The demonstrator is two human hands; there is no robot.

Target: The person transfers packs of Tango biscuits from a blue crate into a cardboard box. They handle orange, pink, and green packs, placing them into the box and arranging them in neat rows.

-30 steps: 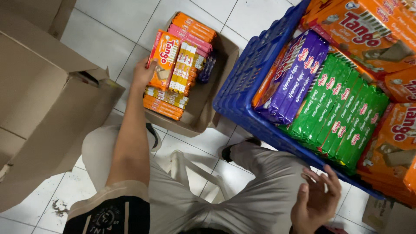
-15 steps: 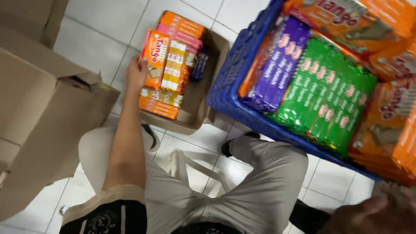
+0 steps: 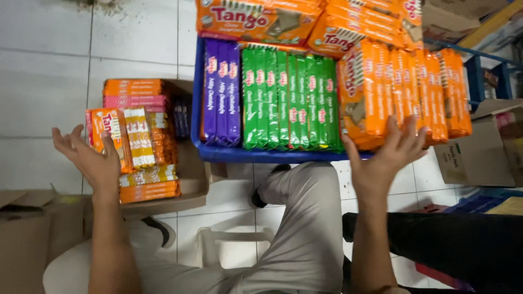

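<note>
My left hand (image 3: pixel 93 159) is raised, palm open, fingers spread, in front of a small cardboard box (image 3: pixel 188 193) on the floor; it holds nothing. Inside that box stand orange, pink and yellow-white wafer packs (image 3: pixel 139 139). My right hand (image 3: pixel 384 158) is also open with fingers apart, touching or just in front of a row of upright orange wafer packs (image 3: pixel 400 90) at the right end of a blue plastic crate (image 3: pixel 261 155). The crate also holds green packs (image 3: pixel 289 98) and purple packs (image 3: pixel 222 92).
Large orange wafer bags (image 3: pixel 261 19) lie across the crate's far side. A brown carton (image 3: pixel 27 234) is at lower left, another open carton (image 3: pixel 485 147) at right. A white plastic stool (image 3: pixel 234 245) shows between my knees on the white tiled floor (image 3: pixel 43 81).
My left hand has let go of the orange pack in the small box and lifted open. My right hand has come up to the orange packs in the crate. The view has swung.
</note>
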